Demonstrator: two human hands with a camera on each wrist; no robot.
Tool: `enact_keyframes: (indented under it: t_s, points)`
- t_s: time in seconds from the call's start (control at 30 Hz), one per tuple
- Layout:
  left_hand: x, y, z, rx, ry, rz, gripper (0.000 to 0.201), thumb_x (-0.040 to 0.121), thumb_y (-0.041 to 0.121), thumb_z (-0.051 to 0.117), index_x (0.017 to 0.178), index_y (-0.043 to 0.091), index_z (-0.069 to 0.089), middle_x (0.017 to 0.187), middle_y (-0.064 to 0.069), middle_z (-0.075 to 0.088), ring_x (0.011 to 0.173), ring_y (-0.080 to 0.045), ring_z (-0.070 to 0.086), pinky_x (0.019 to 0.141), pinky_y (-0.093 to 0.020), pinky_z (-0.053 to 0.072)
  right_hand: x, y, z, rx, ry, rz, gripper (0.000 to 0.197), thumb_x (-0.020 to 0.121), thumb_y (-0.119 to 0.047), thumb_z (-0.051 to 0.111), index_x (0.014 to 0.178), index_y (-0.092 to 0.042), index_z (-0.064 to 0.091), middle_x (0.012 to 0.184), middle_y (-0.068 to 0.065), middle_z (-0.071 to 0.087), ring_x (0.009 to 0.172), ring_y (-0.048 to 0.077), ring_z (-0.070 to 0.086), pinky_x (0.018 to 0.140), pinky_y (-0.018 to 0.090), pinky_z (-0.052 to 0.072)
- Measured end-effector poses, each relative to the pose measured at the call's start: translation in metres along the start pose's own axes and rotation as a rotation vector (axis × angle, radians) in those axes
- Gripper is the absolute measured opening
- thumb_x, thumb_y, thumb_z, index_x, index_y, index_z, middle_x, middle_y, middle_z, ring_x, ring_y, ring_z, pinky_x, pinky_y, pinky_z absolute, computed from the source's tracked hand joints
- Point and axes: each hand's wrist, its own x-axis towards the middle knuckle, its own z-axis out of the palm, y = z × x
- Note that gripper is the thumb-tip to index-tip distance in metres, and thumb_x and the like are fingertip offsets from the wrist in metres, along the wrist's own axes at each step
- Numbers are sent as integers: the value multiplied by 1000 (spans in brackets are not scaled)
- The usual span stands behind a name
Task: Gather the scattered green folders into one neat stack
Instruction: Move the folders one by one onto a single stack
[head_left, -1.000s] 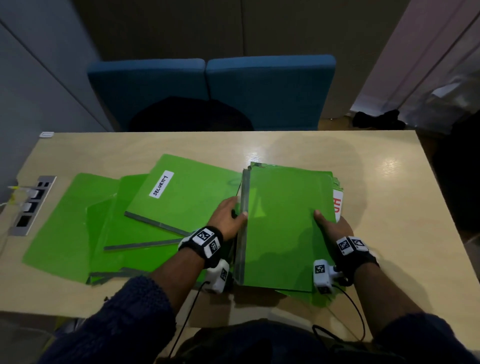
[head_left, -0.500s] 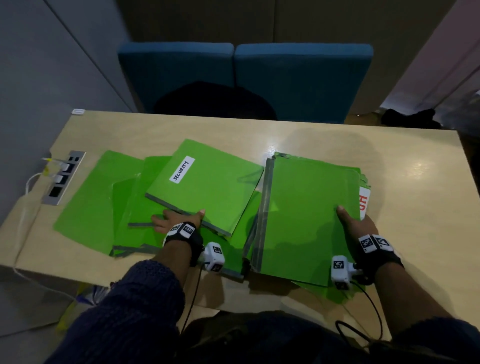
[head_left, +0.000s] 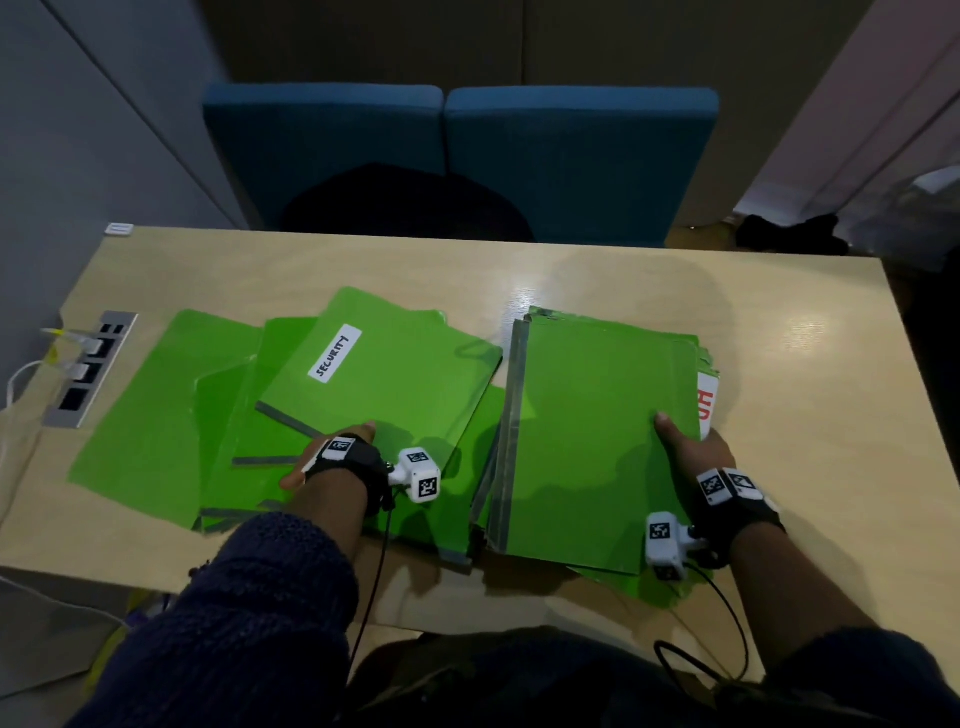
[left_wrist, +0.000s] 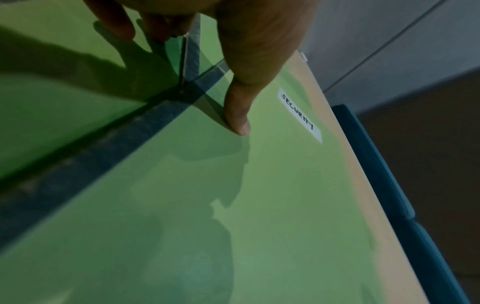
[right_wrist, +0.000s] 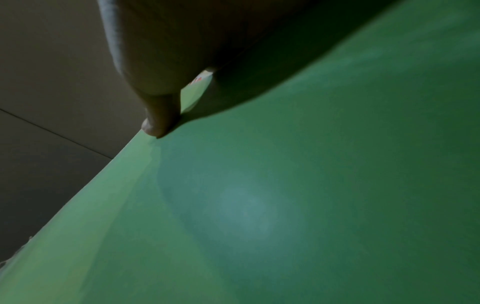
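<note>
- Stack (head_left: 602, 441) of green folders lies on the surface (head_left: 805, 364), right of the SECURITY folder (head_left: 395, 384)
- Right hand (head_left: 696, 457) grips the stack's right edge: thumb (right_wrist: 158, 121) pressed on the top cover, fingers hidden below
- Left hand (head_left: 332, 457) pinches the SECURITY folder's near edge, thumb (left_wrist: 237, 115) on top, fingers (left_wrist: 114, 22) underneath
- SECURITY folder tops a loose fan of folders (head_left: 156, 405) (overlapping, askew), with a socket panel (head_left: 91, 369) to their left

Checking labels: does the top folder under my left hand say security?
Yes, the white label on the folder under the left hand reads SECURITY.
</note>
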Motion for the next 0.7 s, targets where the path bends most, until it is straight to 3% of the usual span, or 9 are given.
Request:
enact_keyframes:
  t_s: [0.07, 0.13, 0.17, 0.23, 0.37, 0.5, 0.57, 0.6, 0.7]
  points:
    - [-91, 27, -33, 210, -32, 33, 109, 57, 44, 82, 148, 45, 22, 156, -6, 32, 128, -42, 49, 95, -59, 47, 2, 0, 2, 4, 16, 8, 49, 82, -55, 70, 106, -12, 63, 92, 8, 68, 73, 24, 62, 56, 26, 43]
    - [-146, 31, -55, 496, -24, 120, 96, 65, 30, 82, 148, 37, 34, 154, -4, 38, 129, -33, 50, 100, -46, 46, 5, 1, 3, 4, 16, 14, 52, 80, -58, 70, 104, -13, 64, 93, 9, 69, 73, 25, 62, 58, 27, 45]
    - [-155, 33, -60, 586, -46, 174, 84, 70, 30, 80, 145, 31, 41, 151, -4, 43, 128, -29, 52, 99, -40, 47, 7, 3, 3, 1, 18, 18, 53, 79, -59, 70, 103, -13, 64, 93, 10, 69, 73, 25, 62, 59, 28, 46]
    - [-162, 35, -64, 694, -5, 206, 71, 78, 40, 74, 143, 26, 47, 146, -6, 48, 125, -28, 54, 98, -40, 47, 9, 5, 4, -4, 25, 22, 53, 78, -61, 70, 103, -14, 64, 94, 10, 70, 75, 26, 63, 60, 29, 47]
    - [-156, 29, -70, 725, 57, 221, 71, 71, 67, 63, 130, 28, 58, 134, -6, 59, 115, -29, 59, 95, -42, 51, 7, 4, 4, -9, 28, 16, 53, 78, -61, 70, 102, -15, 64, 93, 9, 70, 78, 27, 64, 62, 30, 48]
    - [-152, 25, -78, 692, 99, 222, 57, 75, 60, 67, 114, 18, 64, 121, -11, 65, 104, -28, 64, 85, -39, 54, 7, 5, 3, -19, 23, 27, 54, 78, -62, 69, 104, -15, 63, 94, 9, 69, 80, 28, 64, 63, 31, 48]
    - [-153, 25, -80, 512, 160, 210, 42, 79, 38, 72, 108, 9, 61, 116, -19, 65, 99, -33, 65, 75, -40, 51, 7, 5, 2, -16, 20, 25, 55, 77, -63, 69, 104, -15, 64, 95, 9, 69, 81, 28, 65, 64, 31, 49]
    - [-152, 27, -79, 313, 211, 186, 36, 82, 26, 70, 109, 5, 57, 118, -24, 62, 103, -36, 63, 77, -42, 50, 6, 5, 2, -15, 18, 20, 55, 77, -63, 69, 105, -16, 65, 96, 8, 70, 82, 29, 65, 65, 31, 49]
    - [-151, 47, -86, -576, 415, 100, 50, 89, 9, 55, 134, -2, 38, 140, -25, 45, 122, -38, 52, 99, -39, 43, 6, 4, 2, -14, 6, 16, 55, 77, -63, 69, 105, -16, 64, 96, 8, 70, 82, 29, 65, 63, 30, 48]
